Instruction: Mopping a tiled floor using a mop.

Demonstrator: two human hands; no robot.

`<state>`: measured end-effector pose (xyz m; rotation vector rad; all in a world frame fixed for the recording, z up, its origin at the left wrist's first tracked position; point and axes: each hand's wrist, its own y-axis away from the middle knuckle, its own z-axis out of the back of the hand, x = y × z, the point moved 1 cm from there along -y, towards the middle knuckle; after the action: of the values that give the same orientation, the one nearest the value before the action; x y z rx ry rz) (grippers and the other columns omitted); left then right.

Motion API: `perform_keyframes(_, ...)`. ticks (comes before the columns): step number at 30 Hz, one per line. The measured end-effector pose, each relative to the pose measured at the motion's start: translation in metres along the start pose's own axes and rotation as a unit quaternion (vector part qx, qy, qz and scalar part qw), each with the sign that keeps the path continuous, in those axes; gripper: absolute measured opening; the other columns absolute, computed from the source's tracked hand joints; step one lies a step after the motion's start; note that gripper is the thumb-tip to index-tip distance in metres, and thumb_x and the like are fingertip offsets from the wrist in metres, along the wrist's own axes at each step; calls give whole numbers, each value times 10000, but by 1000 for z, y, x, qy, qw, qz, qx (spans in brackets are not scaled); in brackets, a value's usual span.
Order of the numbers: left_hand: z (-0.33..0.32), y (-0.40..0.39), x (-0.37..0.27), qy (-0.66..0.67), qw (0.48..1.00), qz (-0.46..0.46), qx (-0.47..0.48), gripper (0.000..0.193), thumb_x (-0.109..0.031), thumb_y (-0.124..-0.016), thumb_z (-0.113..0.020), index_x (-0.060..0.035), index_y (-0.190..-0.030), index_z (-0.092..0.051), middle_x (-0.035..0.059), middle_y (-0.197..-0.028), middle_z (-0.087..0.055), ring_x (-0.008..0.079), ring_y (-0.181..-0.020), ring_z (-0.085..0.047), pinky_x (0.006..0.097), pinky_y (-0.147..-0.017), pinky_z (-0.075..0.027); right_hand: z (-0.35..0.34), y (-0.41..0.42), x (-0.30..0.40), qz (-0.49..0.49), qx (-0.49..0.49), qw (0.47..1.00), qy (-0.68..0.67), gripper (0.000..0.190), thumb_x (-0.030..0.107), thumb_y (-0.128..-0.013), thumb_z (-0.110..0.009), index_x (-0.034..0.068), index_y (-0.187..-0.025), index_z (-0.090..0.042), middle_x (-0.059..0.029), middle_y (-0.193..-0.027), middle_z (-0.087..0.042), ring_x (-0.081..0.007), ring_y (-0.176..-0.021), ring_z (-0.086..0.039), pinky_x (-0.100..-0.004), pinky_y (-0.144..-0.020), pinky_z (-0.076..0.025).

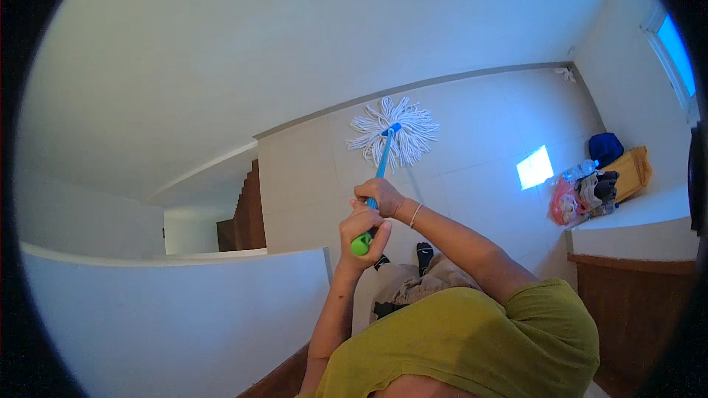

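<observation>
Both of my hands grip the blue handle (pixel 383 161) of a string mop. My left hand (pixel 358 229) is wrapped around the top end, just by the green end cap (pixel 362 244). Farther down the shaft, my right hand (pixel 381 197) is closed around it, with a thin bracelet on that wrist. The white mop head (pixel 412 134) lies fanned out on the tiled floor (pixel 475 171), close to the base of the long wall. A blue socket joins its strings to the handle.
Bottles, a pink plastic bag (pixel 565 203), a yellow-brown bag (pixel 630 174) and a dark blue bundle (pixel 605 148) sit at the right wall. A white cloth (pixel 565 73) lies in the far corner. Brown steps (pixel 251 210) descend at left, behind a low white wall (pixel 182 298).
</observation>
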<state>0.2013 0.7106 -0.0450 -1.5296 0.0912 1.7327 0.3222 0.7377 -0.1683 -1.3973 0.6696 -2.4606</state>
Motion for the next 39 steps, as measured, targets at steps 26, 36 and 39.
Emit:
perform_keyframes(26,-31,-5,25,-7,995,4,98,127,-20,-719,-650,-31,-657,-539,59,-611,-519,199,-600,-510,336,-729,-426,24,14,-36,7,24,1000,18,319,288,-806,-623,92,-603,-475,-126,-546,-529,-358,-543,-557,-440,-497,-413)
perform_keyframes(36,-54,-11,35,130,982,-12,138,122,-73,-701,-688,-51,-652,-578,24,-554,-468,157,-533,-446,293,-643,-396,68,55,-27,-66,-50,990,112,294,243,-791,-635,79,-595,-491,-138,-545,-538,-360,-539,-563,-445,-487,-424)
perform_keyframes(39,-63,-11,34,173,971,-6,166,129,-81,-716,-685,-48,-653,-578,25,-561,-474,156,-550,-462,300,-656,-404,85,73,-19,-95,-76,984,131,306,234,-776,-655,73,-575,-490,-141,-535,-534,-364,-525,-558,-432,-475,-431)
